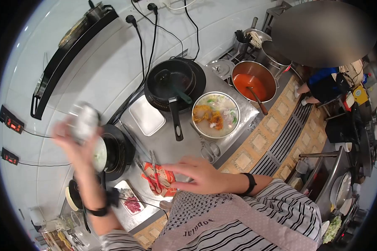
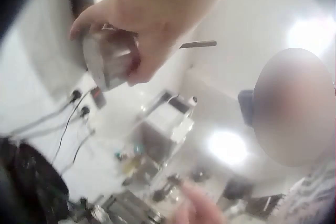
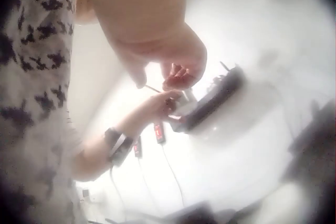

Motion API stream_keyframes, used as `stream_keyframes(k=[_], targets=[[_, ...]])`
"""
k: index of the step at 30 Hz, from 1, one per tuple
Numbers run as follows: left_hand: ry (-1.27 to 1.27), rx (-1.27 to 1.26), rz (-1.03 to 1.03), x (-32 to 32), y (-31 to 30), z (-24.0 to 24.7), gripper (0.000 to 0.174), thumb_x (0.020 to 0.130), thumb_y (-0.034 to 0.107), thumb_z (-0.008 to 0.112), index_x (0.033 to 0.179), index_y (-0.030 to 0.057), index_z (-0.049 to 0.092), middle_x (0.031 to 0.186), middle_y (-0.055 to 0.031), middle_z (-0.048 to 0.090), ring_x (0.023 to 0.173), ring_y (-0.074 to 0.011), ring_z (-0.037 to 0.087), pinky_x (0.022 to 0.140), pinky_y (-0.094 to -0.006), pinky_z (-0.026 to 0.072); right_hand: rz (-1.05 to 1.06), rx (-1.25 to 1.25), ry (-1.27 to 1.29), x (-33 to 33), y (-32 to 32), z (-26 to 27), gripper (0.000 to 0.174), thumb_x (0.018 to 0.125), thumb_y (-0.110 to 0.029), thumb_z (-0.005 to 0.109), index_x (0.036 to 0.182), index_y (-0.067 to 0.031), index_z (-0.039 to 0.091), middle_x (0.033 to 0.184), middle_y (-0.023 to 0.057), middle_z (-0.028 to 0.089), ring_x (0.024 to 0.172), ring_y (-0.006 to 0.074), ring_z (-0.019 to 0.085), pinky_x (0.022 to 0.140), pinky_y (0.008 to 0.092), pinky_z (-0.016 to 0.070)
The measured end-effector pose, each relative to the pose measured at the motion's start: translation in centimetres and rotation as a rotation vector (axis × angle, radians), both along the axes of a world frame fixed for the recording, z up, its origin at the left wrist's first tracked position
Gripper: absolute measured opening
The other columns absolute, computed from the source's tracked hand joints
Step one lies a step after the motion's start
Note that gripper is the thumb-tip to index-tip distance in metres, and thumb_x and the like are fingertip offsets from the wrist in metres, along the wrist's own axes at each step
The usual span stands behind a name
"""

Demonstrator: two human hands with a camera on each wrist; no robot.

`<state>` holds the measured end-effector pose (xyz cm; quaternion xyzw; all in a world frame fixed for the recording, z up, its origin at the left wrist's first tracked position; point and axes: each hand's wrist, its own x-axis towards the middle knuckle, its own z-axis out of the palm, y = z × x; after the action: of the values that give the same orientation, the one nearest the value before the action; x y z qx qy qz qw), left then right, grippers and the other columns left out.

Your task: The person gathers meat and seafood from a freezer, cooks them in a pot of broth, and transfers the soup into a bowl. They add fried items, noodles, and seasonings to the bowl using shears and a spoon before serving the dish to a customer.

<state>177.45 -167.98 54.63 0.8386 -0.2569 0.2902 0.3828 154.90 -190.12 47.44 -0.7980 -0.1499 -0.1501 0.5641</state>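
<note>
My left hand (image 1: pixel 77 144), blurred in the head view, grips a small shiny container (image 2: pixel 107 58). Thumb and fingers wrap around its sides, and what is inside it is hidden. It is raised beside a pan of pale liquid (image 1: pixel 99 155) on a black hot plate (image 1: pixel 120 152), near the tiled wall. My right hand (image 1: pixel 199 175) holds nothing, its index finger stretched out. Below and beside it lie red-handled tongs (image 1: pixel 156 178) on an orange-red packet (image 1: pixel 168 184). A white tray with pinkish-red meat (image 1: pixel 132 205) lies nearer my body.
A black frying pan (image 1: pixel 171 79) sits on another hot plate, beside a white tray (image 1: pixel 146 115). Right of them stand a pot of pale soup (image 1: pixel 215 115), scissors (image 1: pixel 210 149) and a pot of orange-red sauce (image 1: pixel 255 81). A black wall shelf (image 1: pixel 73 60) holds pots. Another person (image 1: pixel 322 88) stands at right.
</note>
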Motion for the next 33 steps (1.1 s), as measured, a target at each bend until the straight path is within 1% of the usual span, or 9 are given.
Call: stream_keyframes(k=[2, 4, 6, 11, 15, 21, 28, 30, 33], targets=[[0.132, 0.046, -0.068, -7.2, -2.4, -6.0, 0.092, 0.051, 0.006, 0.082, 0.120, 0.0019, 0.023, 0.120, -0.0157, 0.036, 0.112, -0.0266, 0.041, 0.093, -0.0376, 0.0377, -0.051, -0.084, -0.100, 0.6, 2.6, 0.5, 0.057, 0.075, -0.019, 0.070, 0.126, -0.0084, 0.047, 0.083, 0.0064, 0.055, 0.072, 0.0217, 0.054, 0.062, 0.0308, 0.0443], [0.282, -0.138, -0.128, -11.9, -3.7, -11.0, 0.085, 0.054, 0.003, 0.080, 0.120, 0.0019, 0.025, 0.121, -0.0163, 0.035, 0.112, -0.0252, 0.041, 0.096, -0.0369, 0.0350, -0.045, -0.136, -0.143, 1.3, 5.4, -0.4, 0.060, 0.073, -0.022, 0.072, 0.126, -0.0095, 0.048, 0.083, 0.0056, 0.056, 0.065, 0.0206, 0.052, 0.057, 0.0301, 0.0432], [0.446, -0.334, -0.187, -14.4, -2.8, -15.6, 0.089, 0.058, 0.010, 0.081, 0.122, 0.0023, 0.019, 0.123, -0.0172, 0.035, 0.114, -0.0256, 0.041, 0.095, -0.0373, 0.0368, -0.043, -0.122, -0.192, 1.2, 7.3, -2.1, 0.043, 0.073, -0.018, 0.072, 0.112, -0.0070, 0.057, 0.081, 0.0070, 0.058, 0.066, 0.0214, 0.055, 0.057, 0.0304, 0.0445], [0.407, -0.164, -0.098, -15.9, -0.2, -16.6, 0.091, 0.056, 0.009, 0.082, 0.121, -0.0001, 0.019, 0.123, -0.0172, 0.035, 0.115, -0.0253, 0.040, 0.097, -0.0360, 0.0349, -0.109, -0.162, 0.049, -1.0, 7.5, -1.9, 0.020, 0.079, -0.010, 0.064, 0.097, -0.0047, 0.060, 0.083, 0.0078, 0.058, 0.070, 0.0256, 0.057, 0.060, 0.0333, 0.0462], [0.449, -0.075, -0.121, -16.0, 0.8, -16.9, 0.094, 0.055, 0.009, 0.083, 0.122, -0.0020, 0.018, 0.124, -0.0183, 0.034, 0.116, -0.0260, 0.040, 0.099, -0.0344, 0.0332, -0.152, -0.345, -0.156, -0.8, 7.3, -1.7, 0.020, 0.078, -0.004, 0.061, 0.098, -0.0033, 0.059, 0.082, 0.0085, 0.057, 0.069, 0.0255, 0.056, 0.060, 0.0338, 0.0456], [0.486, -0.134, -0.157, -15.6, 0.3, -17.8, 0.092, 0.057, 0.008, 0.081, 0.122, -0.0028, 0.017, 0.125, -0.0193, 0.033, 0.115, -0.0261, 0.041, 0.097, -0.0337, 0.0349, -0.133, -0.386, -0.090, -1.1, 8.0, -1.3, 0.020, 0.077, -0.002, 0.061, 0.096, -0.0025, 0.056, 0.083, 0.0096, 0.055, 0.072, 0.0269, 0.056, 0.061, 0.0356, 0.0461], [0.355, -0.033, -0.234, -14.8, -1.1, -18.4, 0.089, 0.057, 0.009, 0.080, 0.120, -0.0045, 0.019, 0.125, -0.0201, 0.034, 0.113, -0.0268, 0.043, 0.096, -0.0344, 0.0355, -0.209, -0.311, -0.087, -2.1, 9.2, -2.0, 0.014, 0.079, -0.002, 0.059, 0.092, -0.0024, 0.056, 0.080, 0.0104, 0.057, 0.070, 0.0274, 0.057, 0.060, 0.0346, 0.0471], [0.398, -0.109, -0.266, -14.9, -1.4, -18.5, 0.084, 0.056, 0.007, 0.079, 0.118, -0.0046, 0.025, 0.125, -0.0198, 0.033, 0.115, -0.0300, 0.039, 0.097, -0.0354, 0.0339, -0.277, -0.274, -0.053, -2.1, 8.2, -2.0, 0.011, 0.080, -0.003, 0.059, 0.091, -0.0018, 0.057, 0.078, 0.0114, 0.057, 0.066, 0.0259, 0.057, 0.059, 0.0321, 0.0474], [0.475, -0.225, -0.332, -14.9, -2.1, -18.6, 0.081, 0.056, 0.007, 0.079, 0.116, -0.0035, 0.026, 0.125, -0.0198, 0.033, 0.117, -0.0305, 0.036, 0.098, -0.0357, 0.0320, -0.389, 0.042, 0.158, -2.5, 6.9, -2.6, 0.008, 0.085, -0.006, 0.056, 0.091, -0.0002, 0.059, 0.076, 0.0105, 0.057, 0.061, 0.0189, 0.057, 0.058, 0.0264, 0.0465]])
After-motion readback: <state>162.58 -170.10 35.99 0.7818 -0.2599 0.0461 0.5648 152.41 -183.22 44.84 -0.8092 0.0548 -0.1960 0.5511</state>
